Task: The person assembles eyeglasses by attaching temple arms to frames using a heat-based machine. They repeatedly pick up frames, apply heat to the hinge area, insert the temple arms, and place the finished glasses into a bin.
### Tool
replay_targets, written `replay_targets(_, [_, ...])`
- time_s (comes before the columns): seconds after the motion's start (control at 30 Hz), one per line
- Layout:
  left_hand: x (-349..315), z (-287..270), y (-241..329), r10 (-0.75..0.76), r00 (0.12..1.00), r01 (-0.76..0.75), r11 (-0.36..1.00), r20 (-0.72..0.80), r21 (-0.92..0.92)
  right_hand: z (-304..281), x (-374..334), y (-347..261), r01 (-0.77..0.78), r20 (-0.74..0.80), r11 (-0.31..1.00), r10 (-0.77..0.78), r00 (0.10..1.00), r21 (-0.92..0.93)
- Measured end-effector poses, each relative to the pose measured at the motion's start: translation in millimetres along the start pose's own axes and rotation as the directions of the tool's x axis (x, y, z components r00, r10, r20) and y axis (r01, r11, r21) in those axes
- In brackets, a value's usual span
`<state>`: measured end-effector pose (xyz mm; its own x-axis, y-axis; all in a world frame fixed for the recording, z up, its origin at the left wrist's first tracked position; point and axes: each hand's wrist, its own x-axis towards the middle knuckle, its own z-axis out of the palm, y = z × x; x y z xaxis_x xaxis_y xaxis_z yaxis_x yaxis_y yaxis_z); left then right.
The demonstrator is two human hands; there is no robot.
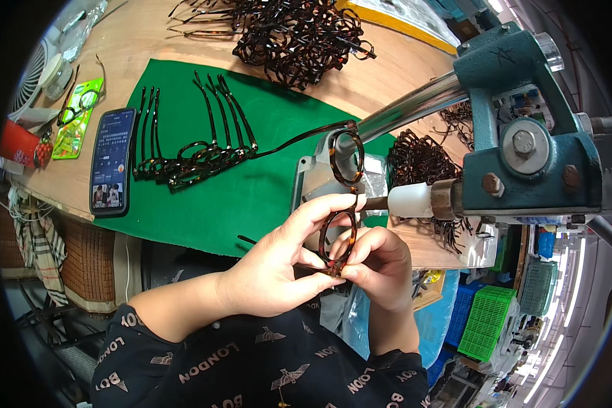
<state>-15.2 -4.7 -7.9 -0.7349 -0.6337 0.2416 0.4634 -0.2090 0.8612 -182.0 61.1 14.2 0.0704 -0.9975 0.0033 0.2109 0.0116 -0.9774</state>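
Between my two hands I hold a tortoiseshell eyeglass frame [347, 158], turned on end so one round rim is above the other. My left hand [289, 251] pinches it near the bridge and along the lower rim. My right hand [381, 265] grips the lower end by the hinge with thumb and fingertips. One temple arm reaches out to the left from the top corner. Just right of the frame is the white cylindrical tip [411, 201] of a teal press [479, 156]. Whether that tip's thin rod touches the bridge I cannot tell.
A green mat [183, 231] carries a row of eyeglass frames [197, 163] and a phone [112, 163] at left. Behind lies a big heap of frames [299, 41]; another heap [421, 160] sits beneath the press. A red can [17, 144] stands far left, and green crates [486, 323] at lower right.
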Motion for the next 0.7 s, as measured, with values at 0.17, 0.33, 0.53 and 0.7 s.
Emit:
replay_targets(0.17, [17, 11, 4, 0.162, 0.987, -0.163, 0.986, -0.020, -0.030, 5, -4, -4, 0.249, -0.074, 0.968, -0.249, 0.966, -0.013])
replay_targets(0.33, [42, 28, 1, 0.231, 0.970, -0.238, 0.968, -0.079, -0.083, 3, -9, -21, 0.394, -0.226, 0.887, -0.446, 0.866, -0.241])
replay_targets(0.53, [67, 36, -1, 0.200, 0.975, -0.209, 0.972, -0.094, -0.107, -15, -17, -51, 0.439, -0.272, 0.743, -0.620, 0.736, -0.506])
replay_targets(0.7, [79, 47, -3, 0.093, 0.992, -0.115, 0.952, -0.089, -0.285, -16, -7, -146, 0.545, -0.218, 0.246, -0.969, 0.117, -0.802])
